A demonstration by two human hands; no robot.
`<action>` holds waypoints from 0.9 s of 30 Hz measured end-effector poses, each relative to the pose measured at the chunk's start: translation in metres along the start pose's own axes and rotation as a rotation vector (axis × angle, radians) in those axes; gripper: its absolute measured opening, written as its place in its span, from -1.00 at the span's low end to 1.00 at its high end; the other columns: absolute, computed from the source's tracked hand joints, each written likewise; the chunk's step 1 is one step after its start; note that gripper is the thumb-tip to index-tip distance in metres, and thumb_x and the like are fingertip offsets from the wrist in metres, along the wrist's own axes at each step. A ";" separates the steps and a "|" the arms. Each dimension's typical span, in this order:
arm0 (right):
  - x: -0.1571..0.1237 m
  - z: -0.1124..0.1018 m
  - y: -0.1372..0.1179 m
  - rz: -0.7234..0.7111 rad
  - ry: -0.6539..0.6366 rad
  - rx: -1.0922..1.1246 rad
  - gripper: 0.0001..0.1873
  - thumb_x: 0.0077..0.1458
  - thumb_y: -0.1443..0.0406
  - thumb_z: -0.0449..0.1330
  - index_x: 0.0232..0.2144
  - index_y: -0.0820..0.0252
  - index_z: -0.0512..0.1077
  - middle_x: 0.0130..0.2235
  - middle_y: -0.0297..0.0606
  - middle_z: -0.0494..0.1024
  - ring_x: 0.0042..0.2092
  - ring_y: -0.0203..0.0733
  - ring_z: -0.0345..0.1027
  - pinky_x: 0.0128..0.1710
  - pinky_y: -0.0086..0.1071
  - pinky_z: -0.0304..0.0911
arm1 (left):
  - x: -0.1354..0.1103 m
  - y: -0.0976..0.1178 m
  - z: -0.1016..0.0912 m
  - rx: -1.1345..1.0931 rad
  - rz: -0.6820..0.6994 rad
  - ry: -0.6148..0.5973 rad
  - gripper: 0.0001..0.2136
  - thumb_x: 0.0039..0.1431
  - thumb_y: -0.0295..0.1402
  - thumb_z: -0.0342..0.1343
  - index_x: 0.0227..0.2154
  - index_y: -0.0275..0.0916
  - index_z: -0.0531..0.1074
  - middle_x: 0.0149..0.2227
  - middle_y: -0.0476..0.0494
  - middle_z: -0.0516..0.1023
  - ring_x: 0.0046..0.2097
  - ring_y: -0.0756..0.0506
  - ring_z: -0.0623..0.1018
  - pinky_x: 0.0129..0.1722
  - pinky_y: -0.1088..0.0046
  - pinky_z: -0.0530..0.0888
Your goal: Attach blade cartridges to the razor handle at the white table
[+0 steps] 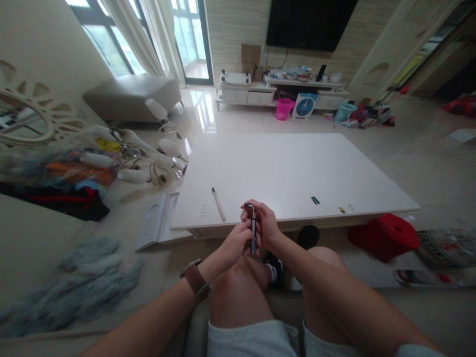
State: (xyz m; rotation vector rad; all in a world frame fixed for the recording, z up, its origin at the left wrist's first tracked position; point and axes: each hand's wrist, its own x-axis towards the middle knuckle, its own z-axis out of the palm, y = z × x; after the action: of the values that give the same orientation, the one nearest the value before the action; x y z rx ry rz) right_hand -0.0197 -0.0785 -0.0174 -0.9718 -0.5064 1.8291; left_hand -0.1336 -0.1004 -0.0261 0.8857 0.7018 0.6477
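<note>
Both my hands meet above my knees, just in front of the white table [282, 168]. Between them stands a slim dark pen-like object [253, 230] with a metal tip, held upright. My left hand [237, 243], with a brown watch strap on its wrist, pinches its lower part. My right hand [265, 225] wraps round its upper part from the right. On the table a little to the left lies a thin pen-like stick [218, 204], beside a small pale flat piece [204, 210].
A small green item [315, 200] and tiny bits lie near the table's front right edge. A red stool [385, 235] sits on the floor at right. A lamp fixture [145, 153], a white panel [158, 220] and clutter lie left. A TV cabinet [282, 91] stands behind.
</note>
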 end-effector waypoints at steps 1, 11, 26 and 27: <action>0.000 0.000 0.000 0.000 -0.005 -0.004 -0.71 0.04 0.09 0.14 -0.34 0.19 0.43 -0.51 -0.41 0.46 -0.78 -0.41 0.03 -0.86 -0.46 -0.21 | 0.000 -0.001 0.000 0.000 0.001 -0.001 -0.80 -0.13 -0.36 0.01 -0.36 -0.25 0.28 -0.56 -0.03 0.45 -0.62 -0.01 0.46 -0.74 0.63 0.13; 0.004 -0.005 0.004 -0.065 -0.043 -0.028 -0.70 0.03 0.09 0.15 -0.35 0.21 0.46 -0.51 -0.37 0.46 -0.71 -0.44 0.05 -0.78 -0.51 -0.11 | 0.001 -0.002 -0.002 0.011 -0.005 0.010 -0.80 -0.13 -0.36 0.02 -0.36 -0.25 0.28 -0.55 -0.03 0.45 -0.62 -0.01 0.46 -0.75 0.64 0.14; 0.003 -0.004 0.002 -0.030 -0.006 -0.004 -0.64 0.07 0.04 0.14 -0.37 0.22 0.48 -0.51 -0.34 0.45 -0.68 -0.42 0.05 -0.75 -0.49 -0.08 | -0.002 0.002 0.002 0.018 0.001 0.029 -0.85 -0.12 -0.37 0.04 -0.42 -0.26 0.31 -0.55 -0.04 0.46 -0.60 -0.01 0.47 -0.72 0.63 0.17; 0.003 -0.003 0.002 -0.027 -0.003 0.001 -0.64 0.07 0.03 0.14 -0.38 0.22 0.47 -0.51 -0.34 0.45 -0.68 -0.41 0.07 -0.75 -0.49 -0.06 | -0.002 0.002 0.002 0.022 0.004 0.028 -0.86 -0.12 -0.37 0.04 -0.41 -0.26 0.31 -0.54 -0.04 0.46 -0.60 -0.01 0.47 -0.72 0.63 0.17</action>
State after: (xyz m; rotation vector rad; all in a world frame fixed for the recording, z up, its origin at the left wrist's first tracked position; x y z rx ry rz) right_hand -0.0190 -0.0766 -0.0222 -0.9576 -0.5183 1.8067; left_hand -0.1332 -0.1016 -0.0231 0.9000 0.7336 0.6575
